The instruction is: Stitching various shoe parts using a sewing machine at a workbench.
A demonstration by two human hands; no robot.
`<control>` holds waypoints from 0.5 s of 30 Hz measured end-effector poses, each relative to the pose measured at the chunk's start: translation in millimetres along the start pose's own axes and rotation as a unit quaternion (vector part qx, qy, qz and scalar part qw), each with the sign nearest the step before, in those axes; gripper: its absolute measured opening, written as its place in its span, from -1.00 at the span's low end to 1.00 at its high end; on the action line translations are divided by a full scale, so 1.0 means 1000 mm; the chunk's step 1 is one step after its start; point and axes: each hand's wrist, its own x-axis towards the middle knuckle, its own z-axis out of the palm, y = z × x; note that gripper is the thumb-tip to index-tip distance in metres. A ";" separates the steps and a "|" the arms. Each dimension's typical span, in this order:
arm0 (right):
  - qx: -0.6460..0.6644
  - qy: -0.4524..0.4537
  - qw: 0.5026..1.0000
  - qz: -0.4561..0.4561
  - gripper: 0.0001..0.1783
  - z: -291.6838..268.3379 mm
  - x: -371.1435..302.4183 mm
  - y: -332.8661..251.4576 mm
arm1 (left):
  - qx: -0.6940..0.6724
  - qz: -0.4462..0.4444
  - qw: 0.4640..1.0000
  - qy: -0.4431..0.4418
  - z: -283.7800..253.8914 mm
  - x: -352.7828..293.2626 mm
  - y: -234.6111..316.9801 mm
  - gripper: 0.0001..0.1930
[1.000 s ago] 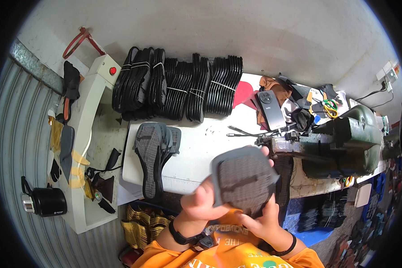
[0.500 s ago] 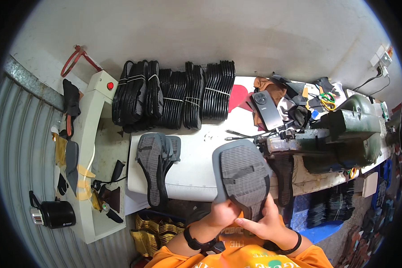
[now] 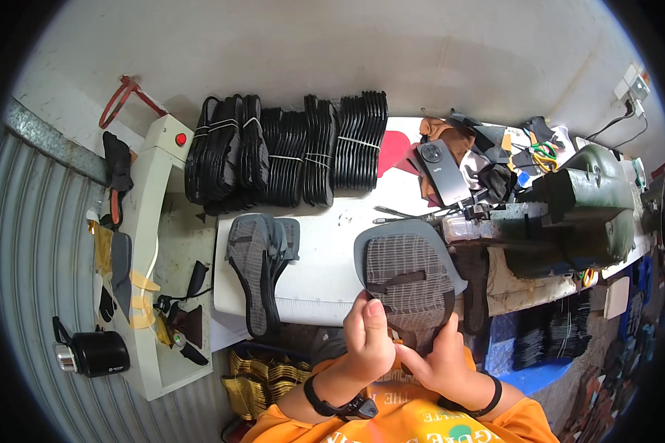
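Far left: black cup (image 3: 92,353) on the shelf (image 3: 151,244), contents hidden. Black sole bundles (image 3: 288,151) stand along the wall; a grey sandal stack (image 3: 258,262) lies on the counter (image 3: 332,273). Your left hand (image 3: 368,341) pinches the sandal (image 3: 410,277) at its near edge, thumb on top. Your right hand (image 3: 440,358) grips the same end, fingers curled under it. You hold the sandal above the counter's front edge. It looks light and bendy; keep your hold on the sole rim, not the thin straps.
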 end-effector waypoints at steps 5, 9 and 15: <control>-0.062 0.010 0.997 -0.040 0.02 0.006 -0.009 0.013 | -0.030 0.037 0.999 0.012 0.015 -0.002 0.007 -0.73; 0.004 -0.017 0.993 -0.119 -0.19 -0.005 0.007 0.008 | -0.120 -0.110 0.983 -0.085 -0.006 0.011 0.006 -0.72; 0.532 0.044 0.845 0.021 -0.51 -0.009 0.017 -0.001 | -0.226 -0.155 0.959 -0.072 -0.003 0.008 0.010 -0.65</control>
